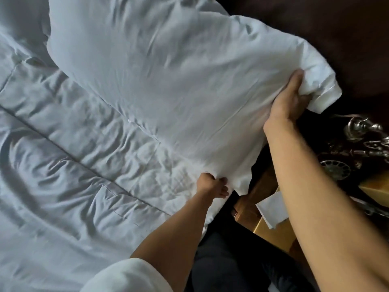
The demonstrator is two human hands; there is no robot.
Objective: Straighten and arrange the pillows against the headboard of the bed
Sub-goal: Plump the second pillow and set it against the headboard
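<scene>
Head view, looking down along both bare forearms at the near edge of a bed. A large white pillow [168, 85] lies slantwise across the upper half of the view, its far long edge running beside the dark brown headboard [315, 28] and its lower portion resting on the rumpled white duvet [63, 165], which shows stitched seam lines. The right hand [288, 102] grips the pillow's far right corner: the thumb lies along the top face of the case, the fingers are curled beneath the bunched fabric, and the corner hangs past the bed's edge, close to the headboard. The left hand [212, 184] pinches the pillow's near corner at the mattress edge, fingers curled into the cloth, with the knuckles toward the camera. A second white pillow [21, 24] is partly visible at the upper left, touching the first. A white sleeve [126, 275] covers the left upper arm at the bottom margin. To the right of the bed stands a wooden bedside table [271, 230] carrying a sheet of white paper [271, 209] and an ornate dark telephone with a rotary dial [336, 169] and metal fittings. Dark trousers [221, 260] appear between the forearms.
</scene>
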